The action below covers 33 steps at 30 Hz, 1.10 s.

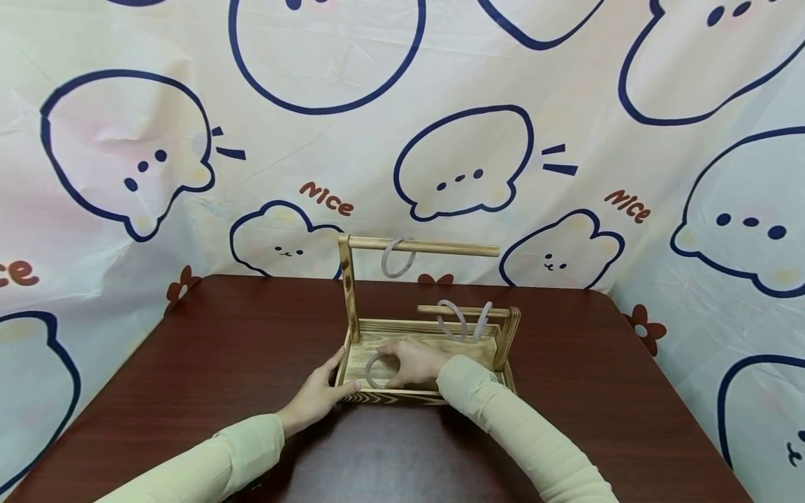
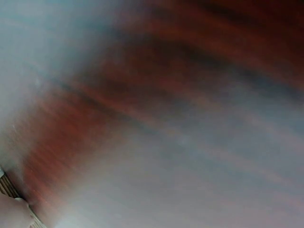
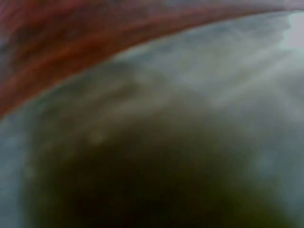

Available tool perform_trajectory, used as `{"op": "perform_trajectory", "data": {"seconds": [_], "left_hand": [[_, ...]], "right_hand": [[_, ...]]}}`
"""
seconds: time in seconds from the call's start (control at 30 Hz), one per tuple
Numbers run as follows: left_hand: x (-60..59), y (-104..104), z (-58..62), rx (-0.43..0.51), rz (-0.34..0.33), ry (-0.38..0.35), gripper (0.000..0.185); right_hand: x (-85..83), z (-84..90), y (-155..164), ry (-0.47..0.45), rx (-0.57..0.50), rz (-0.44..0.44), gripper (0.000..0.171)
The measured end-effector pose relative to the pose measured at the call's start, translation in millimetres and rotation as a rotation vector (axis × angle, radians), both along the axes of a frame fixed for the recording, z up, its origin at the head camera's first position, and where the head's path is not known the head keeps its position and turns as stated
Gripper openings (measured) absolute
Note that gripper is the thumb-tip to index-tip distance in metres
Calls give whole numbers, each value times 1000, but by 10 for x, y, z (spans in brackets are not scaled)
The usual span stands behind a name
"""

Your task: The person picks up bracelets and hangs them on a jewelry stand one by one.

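A wooden stand [image 1: 423, 327] with a tray-like base sits mid-table in the head view. One grey ring [image 1: 396, 263] hangs from its high rod [image 1: 440, 248]. Two more grey rings [image 1: 454, 318] hang on the low rod [image 1: 462, 310] at the right. My right hand [image 1: 410, 363] lies inside the base, its fingers curled on a grey ring [image 1: 371, 375] that lies near the base floor. My left hand [image 1: 314, 398] rests with straight fingers against the base's front left corner. Both wrist views are blurred, showing only the table surface.
The dark red-brown table [image 1: 220, 349] has bare surface on both sides of the stand and in front of it. A printed cartoon cloth [image 1: 465, 161] hangs behind and to the sides of the table.
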<state>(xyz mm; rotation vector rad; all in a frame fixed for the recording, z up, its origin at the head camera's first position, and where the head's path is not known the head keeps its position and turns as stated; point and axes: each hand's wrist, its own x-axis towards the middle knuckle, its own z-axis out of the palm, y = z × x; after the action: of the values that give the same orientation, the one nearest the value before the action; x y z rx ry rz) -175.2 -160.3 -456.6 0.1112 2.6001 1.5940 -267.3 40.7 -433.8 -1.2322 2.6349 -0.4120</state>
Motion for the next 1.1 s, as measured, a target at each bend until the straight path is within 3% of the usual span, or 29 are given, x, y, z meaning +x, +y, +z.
{"op": "perform_trajectory", "data": {"seconds": [0.3,0.57,1.1], "left_hand": [[10,0,-3,-11,8,1,84],[14,-6,16,-3,-5,-6,84],[8,0,16,-9,-10,-15,84]], "right_hand": [[6,-34,-1,23,6,34,64],[1,-21,0,132,3,34,64],[8,80,60,82,-104,-40,75]]}}
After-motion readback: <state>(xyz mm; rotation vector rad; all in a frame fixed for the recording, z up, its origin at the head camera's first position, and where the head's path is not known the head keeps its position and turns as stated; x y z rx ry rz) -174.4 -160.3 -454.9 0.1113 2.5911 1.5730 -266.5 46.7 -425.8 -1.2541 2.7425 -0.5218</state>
